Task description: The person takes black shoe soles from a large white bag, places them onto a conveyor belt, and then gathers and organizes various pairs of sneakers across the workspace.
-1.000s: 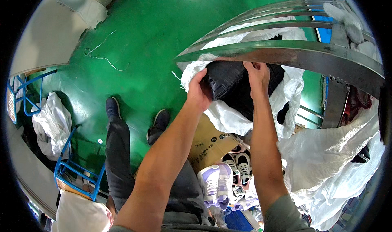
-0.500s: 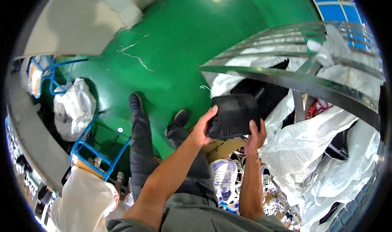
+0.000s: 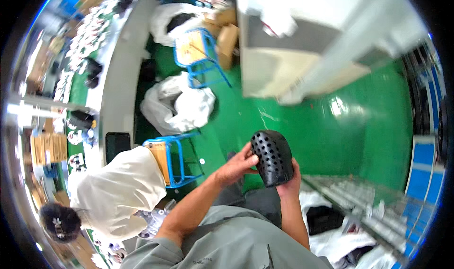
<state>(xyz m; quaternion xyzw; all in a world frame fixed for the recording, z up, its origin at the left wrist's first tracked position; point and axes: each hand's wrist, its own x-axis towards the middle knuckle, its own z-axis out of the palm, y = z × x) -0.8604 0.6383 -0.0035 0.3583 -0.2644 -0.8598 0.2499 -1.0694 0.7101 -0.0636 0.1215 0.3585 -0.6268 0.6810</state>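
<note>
Between my two hands is a stack of black curved plastic shells (image 3: 272,156), the face toward me dotted with rows of round holes. My left hand (image 3: 235,166) is closed on its left edge, the thumb lying against the holed side. From below right, my right hand (image 3: 290,180) grips the lower right side, with most of its fingers hidden behind the stack. The stack is tilted and held in front of my body, above the green floor.
A person in a white top (image 3: 118,191) sits at left on a blue-framed stool (image 3: 177,160) beside a long bench (image 3: 118,89). A white sack (image 3: 179,105) and another stool (image 3: 191,49) stand farther off. A metal rack (image 3: 340,207) with white bags is at lower right.
My view has swung left, bringing the bench and seated person further in. The black stack has moved away from the rack with both hands and turned, showing its holed face.
</note>
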